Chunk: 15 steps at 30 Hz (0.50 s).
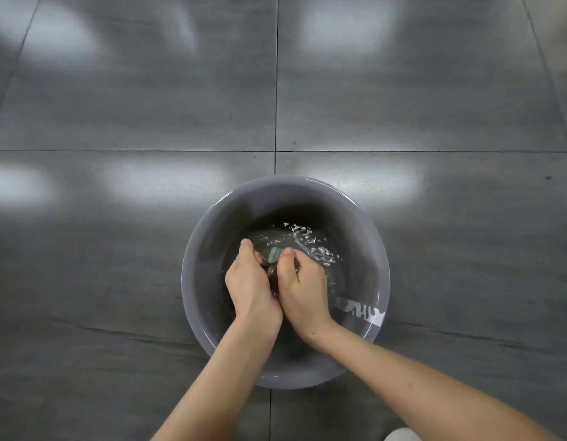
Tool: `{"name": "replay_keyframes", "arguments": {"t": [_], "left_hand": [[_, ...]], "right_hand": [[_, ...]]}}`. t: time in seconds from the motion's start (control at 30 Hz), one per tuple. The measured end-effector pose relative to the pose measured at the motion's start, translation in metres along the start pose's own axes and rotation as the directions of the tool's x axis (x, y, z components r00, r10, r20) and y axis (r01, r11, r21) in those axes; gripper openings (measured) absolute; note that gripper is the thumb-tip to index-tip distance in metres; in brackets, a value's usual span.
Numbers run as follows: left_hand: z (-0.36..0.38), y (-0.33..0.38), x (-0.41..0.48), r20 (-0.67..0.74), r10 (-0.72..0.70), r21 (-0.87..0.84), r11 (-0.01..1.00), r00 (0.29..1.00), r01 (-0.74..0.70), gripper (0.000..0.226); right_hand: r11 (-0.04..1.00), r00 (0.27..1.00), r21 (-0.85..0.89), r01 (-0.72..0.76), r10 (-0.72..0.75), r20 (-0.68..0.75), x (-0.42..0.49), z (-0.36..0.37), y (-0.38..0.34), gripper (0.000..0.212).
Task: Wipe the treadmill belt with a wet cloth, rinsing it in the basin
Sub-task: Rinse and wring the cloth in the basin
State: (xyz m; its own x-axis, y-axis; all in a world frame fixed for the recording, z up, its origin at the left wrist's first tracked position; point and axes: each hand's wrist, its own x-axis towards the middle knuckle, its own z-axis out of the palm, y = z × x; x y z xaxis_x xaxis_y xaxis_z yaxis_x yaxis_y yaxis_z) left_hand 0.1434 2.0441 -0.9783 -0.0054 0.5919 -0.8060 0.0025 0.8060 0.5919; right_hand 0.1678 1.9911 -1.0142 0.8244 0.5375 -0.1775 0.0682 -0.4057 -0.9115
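Head view, above the grey basin [212, 237] on the floor [116, 249]: with left hand [250, 283] and right hand [302, 289] side by side, both grips clamped on the dark cloth [271, 276] at the rippled water [310, 246], twist in opposite directions and keep drips inside the rim.

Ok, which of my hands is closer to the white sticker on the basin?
The right hand: the white sticker on the basin wall is beside it; the left hand lies beyond the cloth.
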Motion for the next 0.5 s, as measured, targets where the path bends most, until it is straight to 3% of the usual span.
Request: {"name": "replay_keyframes", "arguments": {"t": [0.1,0.2,0.3,0.4,0.43,0.5], "left_hand": [[0.001,0.005,-0.002,-0.015,-0.060,0.048,0.997,0.998,0.061,0.041],[-0.002,0.016,-0.007,-0.033,-0.080,0.129,0.988,0.996,0.084,0.039],[-0.015,0.030,-0.012,0.033,-0.173,0.257,0.953,0.984,0.158,0.037],[-0.031,0.052,-0.030,0.095,-0.275,0.379,0.899,0.957,0.221,0.034],[-0.035,0.061,-0.040,0.117,-0.264,0.439,0.878,0.957,0.189,0.037],[-0.038,0.077,-0.064,0.145,-0.227,0.539,0.834,0.963,0.116,0.046]], "right_hand": [[0.999,0.998,0.010,-0.053,0.053,0.016,-0.002,0.002,-0.005,0.033],[0.976,0.972,0.012,-0.217,0.215,0.089,-0.011,-0.003,-0.022,0.036],[0.883,0.844,-0.151,-0.444,0.469,0.259,-0.012,-0.011,-0.039,0.037],[0.764,0.725,0.027,-0.644,0.599,0.341,-0.010,-0.029,-0.064,0.037],[0.747,0.719,0.068,-0.662,0.606,0.341,-0.011,-0.036,-0.075,0.033],[0.799,0.772,0.012,-0.601,0.577,0.268,-0.014,-0.052,-0.093,0.024]]}}
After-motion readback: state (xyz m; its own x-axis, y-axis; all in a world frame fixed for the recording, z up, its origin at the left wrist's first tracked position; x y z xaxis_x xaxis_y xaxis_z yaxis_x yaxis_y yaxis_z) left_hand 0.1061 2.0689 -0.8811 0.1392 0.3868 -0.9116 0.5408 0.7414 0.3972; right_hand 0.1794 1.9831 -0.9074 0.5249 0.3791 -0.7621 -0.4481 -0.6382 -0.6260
